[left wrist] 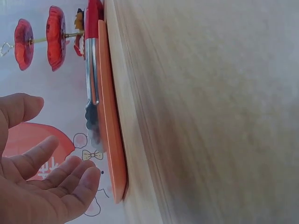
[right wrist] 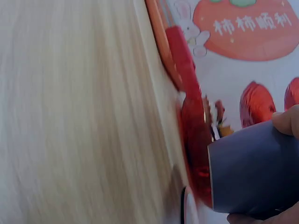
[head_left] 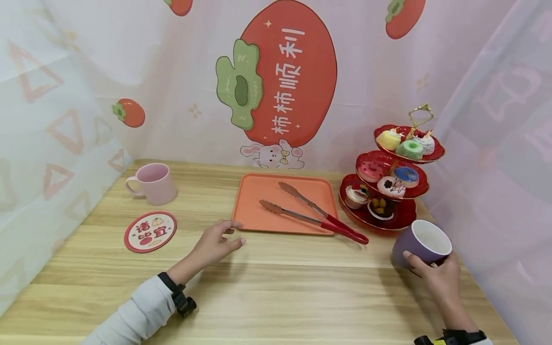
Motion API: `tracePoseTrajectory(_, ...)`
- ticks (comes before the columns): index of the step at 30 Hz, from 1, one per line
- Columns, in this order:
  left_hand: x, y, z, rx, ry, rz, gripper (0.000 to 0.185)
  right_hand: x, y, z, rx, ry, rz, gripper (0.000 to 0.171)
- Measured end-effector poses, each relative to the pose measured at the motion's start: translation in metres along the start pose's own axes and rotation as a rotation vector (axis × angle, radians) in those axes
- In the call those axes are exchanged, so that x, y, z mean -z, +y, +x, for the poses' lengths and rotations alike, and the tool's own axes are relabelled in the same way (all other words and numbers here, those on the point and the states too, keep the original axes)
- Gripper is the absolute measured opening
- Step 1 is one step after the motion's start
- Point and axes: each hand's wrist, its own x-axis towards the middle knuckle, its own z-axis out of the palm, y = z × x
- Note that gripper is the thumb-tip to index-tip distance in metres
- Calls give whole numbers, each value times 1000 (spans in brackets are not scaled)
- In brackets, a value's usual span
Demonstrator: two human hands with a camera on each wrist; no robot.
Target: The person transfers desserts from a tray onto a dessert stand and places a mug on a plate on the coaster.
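At the right, my right hand (head_left: 443,280) grips a purple cup (head_left: 405,249) with a white inside, thumb on the near side. In the right wrist view the cup (right wrist: 252,168) is tipped a little, and a dark-rimmed round flat piece (right wrist: 190,207) shows at its base, mostly hidden. My left hand (head_left: 215,243) holds nothing; its fingers are loosely spread by the front left corner of an orange tray (head_left: 254,211). Across the tray lie tongs (head_left: 319,223) with red handles, their arms apart and handle end past the tray's front right edge.
Behind the purple cup stands a red three-tier stand (head_left: 390,225) with several cakes and doughnuts. At the left are a pink mug (head_left: 159,189) and a round red-edged coaster (head_left: 151,232) on the wooden table (head_left: 276,297). A printed curtain (head_left: 194,72) closes off the back and sides.
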Motion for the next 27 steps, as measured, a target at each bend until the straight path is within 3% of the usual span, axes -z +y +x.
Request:
tracePoseTrajectory(13, 3, -3, -2, 33, -3, 44, 30, 14, 22, 17, -129, 59, -103, 93)
tracePoseTrajectory(27, 8, -5, 1, 62, -22, 52, 28, 19, 26, 36, -186, 41, -84, 99)
